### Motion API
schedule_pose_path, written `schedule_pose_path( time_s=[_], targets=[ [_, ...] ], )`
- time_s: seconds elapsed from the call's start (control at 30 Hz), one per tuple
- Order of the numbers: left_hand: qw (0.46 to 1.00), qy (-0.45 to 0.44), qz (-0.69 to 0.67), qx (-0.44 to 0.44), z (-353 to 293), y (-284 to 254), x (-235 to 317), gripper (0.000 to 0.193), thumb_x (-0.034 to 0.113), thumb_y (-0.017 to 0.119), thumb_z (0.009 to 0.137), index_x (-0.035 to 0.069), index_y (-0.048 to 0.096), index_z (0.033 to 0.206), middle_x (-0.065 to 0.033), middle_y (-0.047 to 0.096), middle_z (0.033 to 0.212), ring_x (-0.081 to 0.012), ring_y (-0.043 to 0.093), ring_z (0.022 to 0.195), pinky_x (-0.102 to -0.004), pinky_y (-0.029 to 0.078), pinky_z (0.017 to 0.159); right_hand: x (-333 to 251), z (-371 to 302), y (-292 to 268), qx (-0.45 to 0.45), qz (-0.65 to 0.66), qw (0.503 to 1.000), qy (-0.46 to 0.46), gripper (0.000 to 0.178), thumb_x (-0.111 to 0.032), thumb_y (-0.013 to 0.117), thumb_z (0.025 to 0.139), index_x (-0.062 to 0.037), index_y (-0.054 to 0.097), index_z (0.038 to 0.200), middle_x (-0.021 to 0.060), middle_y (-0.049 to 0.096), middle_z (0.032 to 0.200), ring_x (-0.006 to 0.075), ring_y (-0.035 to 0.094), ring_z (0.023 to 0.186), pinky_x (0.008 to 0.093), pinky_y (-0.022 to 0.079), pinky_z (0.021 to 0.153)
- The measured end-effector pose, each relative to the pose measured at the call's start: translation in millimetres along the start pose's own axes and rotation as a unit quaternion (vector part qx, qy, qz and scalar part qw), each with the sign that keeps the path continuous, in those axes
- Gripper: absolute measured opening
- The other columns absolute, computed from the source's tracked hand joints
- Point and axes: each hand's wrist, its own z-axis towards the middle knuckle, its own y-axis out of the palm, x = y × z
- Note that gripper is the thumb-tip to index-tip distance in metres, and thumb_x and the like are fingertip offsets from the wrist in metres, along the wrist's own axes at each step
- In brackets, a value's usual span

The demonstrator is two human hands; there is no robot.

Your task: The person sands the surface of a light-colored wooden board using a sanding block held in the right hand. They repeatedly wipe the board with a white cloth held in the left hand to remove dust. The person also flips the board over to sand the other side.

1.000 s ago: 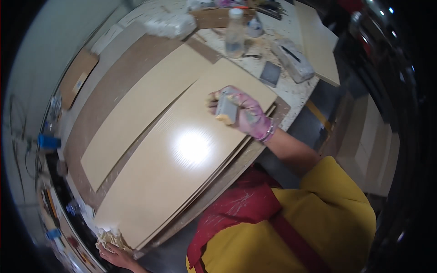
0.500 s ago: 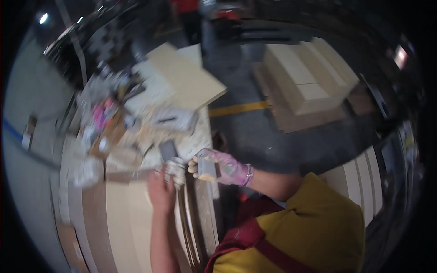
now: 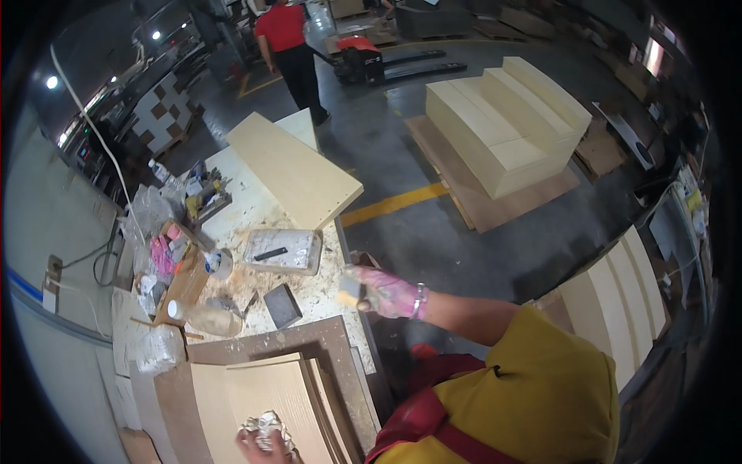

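Note:
My right hand, in a pink-stained glove, is closed around a small grey block with a tan edge, held above the table's right edge. My bare left hand is low in the view with its fingers against a crumpled white cloth. That cloth rests on the top sheet of a stack of pale wood panels. Part of the left hand is cut off by the lower edge. A dark grey block lies just beyond the stack, on the dusty table.
A wrapped white slab carries a black cutter. Bottles and plastic bags crowd the left. Pale boards overhang the table's far end. Stacked panels stand on the floor; a person in red is near a pallet truck.
My left hand has moved nearer me with the cloth, from the stack's far end onto its top sheet. My right hand stays about level, still holding the block. The view has shifted and sharpened.

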Motion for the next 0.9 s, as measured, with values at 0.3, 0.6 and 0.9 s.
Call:
schedule_pose_path(
  time_s=[0.3, 0.6, 0.9],
  targets=[
    [0.991, -0.071, 0.02, 0.111, -26, -2, -16, 0.036, 0.008, 0.059, 0.08, -0.002, 0.059, 0.114, -0.0208, 0.061, 0.113, -0.0381, 0.057, 0.105, -0.044, 0.045, 0.091, 25, 80, 115, -0.195, -0.332, 0.922, 0.044, 0.052, -0.023, 0.07, 0.087, -0.0058, 0.048, 0.131, 0.0038, 0.061, 0.112, 0.0128, 0.059, 0.101, 0.0267, 0.05, 0.076],
    [0.981, -0.146, 0.007, 0.128, -32, 1, -16, 0.037, 0.015, 0.065, 0.079, 0.002, 0.061, 0.113, -0.0188, 0.06, 0.12, -0.0373, 0.056, 0.11, -0.044, 0.043, 0.094, 123, 168, 204, -0.407, -0.509, 0.754, -0.079, 0.045, -0.012, 0.065, 0.085, 0.001, 0.05, 0.125, 0.0098, 0.06, 0.108, 0.0156, 0.058, 0.102, 0.0276, 0.046, 0.09],
    [0.977, -0.167, 0.021, 0.129, -35, 3, -16, 0.036, 0.017, 0.065, 0.08, 0.003, 0.061, 0.113, -0.0176, 0.06, 0.122, -0.038, 0.053, 0.115, -0.0454, 0.04, 0.098, 127, 184, 218, -0.382, -0.615, 0.686, -0.072, 0.038, -0.011, 0.063, 0.083, -0.0019, 0.053, 0.119, 0.0167, 0.066, 0.099, 0.0237, 0.065, 0.091, 0.0328, 0.05, 0.081]
  ],
)
